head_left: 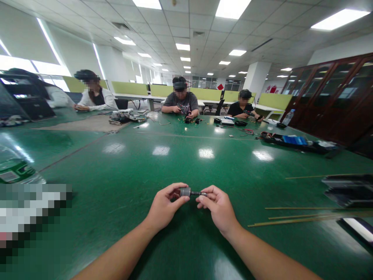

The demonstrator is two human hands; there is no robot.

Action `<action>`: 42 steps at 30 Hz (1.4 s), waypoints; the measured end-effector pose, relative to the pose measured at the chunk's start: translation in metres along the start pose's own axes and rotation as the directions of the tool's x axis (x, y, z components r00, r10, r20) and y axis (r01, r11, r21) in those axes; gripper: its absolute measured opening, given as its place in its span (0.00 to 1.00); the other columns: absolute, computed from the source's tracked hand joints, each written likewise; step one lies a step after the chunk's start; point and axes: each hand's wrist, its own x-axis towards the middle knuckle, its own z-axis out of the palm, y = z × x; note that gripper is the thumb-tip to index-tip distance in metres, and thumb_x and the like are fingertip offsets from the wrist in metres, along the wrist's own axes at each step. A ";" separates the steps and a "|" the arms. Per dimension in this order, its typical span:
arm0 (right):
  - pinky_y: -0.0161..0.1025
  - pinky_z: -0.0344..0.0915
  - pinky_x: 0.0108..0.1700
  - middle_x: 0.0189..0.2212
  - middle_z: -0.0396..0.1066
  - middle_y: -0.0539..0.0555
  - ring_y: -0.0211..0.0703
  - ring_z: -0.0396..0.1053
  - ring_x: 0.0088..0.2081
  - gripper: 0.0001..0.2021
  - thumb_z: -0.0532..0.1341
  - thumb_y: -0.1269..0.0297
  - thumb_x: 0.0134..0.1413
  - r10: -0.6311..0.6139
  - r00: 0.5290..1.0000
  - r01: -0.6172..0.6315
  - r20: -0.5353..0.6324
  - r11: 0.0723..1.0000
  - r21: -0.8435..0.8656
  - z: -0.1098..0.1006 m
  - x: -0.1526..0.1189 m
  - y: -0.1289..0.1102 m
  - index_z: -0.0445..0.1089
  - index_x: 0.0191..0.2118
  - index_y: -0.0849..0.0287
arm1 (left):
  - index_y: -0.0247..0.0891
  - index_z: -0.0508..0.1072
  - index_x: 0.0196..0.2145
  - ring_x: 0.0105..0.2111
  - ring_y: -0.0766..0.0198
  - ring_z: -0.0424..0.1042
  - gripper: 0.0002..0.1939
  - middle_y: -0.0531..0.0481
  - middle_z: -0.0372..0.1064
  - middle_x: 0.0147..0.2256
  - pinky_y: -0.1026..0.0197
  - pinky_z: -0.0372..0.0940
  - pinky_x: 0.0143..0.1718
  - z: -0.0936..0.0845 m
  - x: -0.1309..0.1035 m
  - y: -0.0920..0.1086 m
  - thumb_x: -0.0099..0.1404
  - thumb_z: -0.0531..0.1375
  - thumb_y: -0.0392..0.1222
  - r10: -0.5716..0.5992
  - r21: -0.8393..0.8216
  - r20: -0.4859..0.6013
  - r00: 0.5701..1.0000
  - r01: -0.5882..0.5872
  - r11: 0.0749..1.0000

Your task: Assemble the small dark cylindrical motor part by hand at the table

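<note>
Just above the green table (186, 163), a small grey metal cylinder with a thin dark shaft (185, 191), rotor-like in shape, lies level between my two hands. My left hand (165, 205) pinches the thick cylinder end, thumb below and fingers behind. At the other end, my right hand (219, 206) grips the tip of the shaft between thumb and fingers. A short stretch of shaft shows between the hands. My fingertips cover part of both ends.
Thin yellowish rods (279, 223), a dark-framed device (358, 231) and black parts (346, 190) lie at right. A plastic bottle (20, 171) is at left. Several people sit across the table, near a long black tray (294, 142) and scattered parts.
</note>
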 end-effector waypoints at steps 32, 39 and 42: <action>0.36 0.63 0.32 0.29 0.78 0.57 0.43 0.74 0.27 0.10 0.66 0.62 0.54 0.007 1.000 -0.007 -0.011 1.000 0.019 -0.004 0.003 0.004 0.69 0.38 0.61 | 0.39 0.74 0.49 0.42 0.57 0.75 0.18 0.46 0.76 0.44 0.54 0.69 0.49 -0.001 0.000 0.000 0.61 0.67 0.43 -0.007 -0.019 0.010 1.000 0.007 1.000; 0.37 0.63 0.32 0.28 0.77 0.56 0.44 0.73 0.26 0.10 0.66 0.62 0.54 0.014 1.000 -0.014 -0.013 1.000 0.016 -0.005 0.002 0.004 0.68 0.37 0.61 | 0.39 0.74 0.49 0.42 0.57 0.75 0.18 0.46 0.75 0.44 0.54 0.69 0.49 -0.001 0.001 -0.001 0.61 0.67 0.43 -0.009 -0.026 0.011 1.000 0.009 1.000; 0.38 0.64 0.32 0.27 0.77 0.56 0.44 0.73 0.26 0.10 0.66 0.63 0.54 0.014 1.000 -0.013 -0.015 1.000 0.021 -0.005 0.002 0.004 0.68 0.37 0.61 | 0.40 0.74 0.49 0.42 0.57 0.75 0.18 0.46 0.75 0.44 0.55 0.69 0.48 -0.001 0.001 -0.001 0.61 0.67 0.43 -0.010 -0.014 0.007 1.000 0.010 1.000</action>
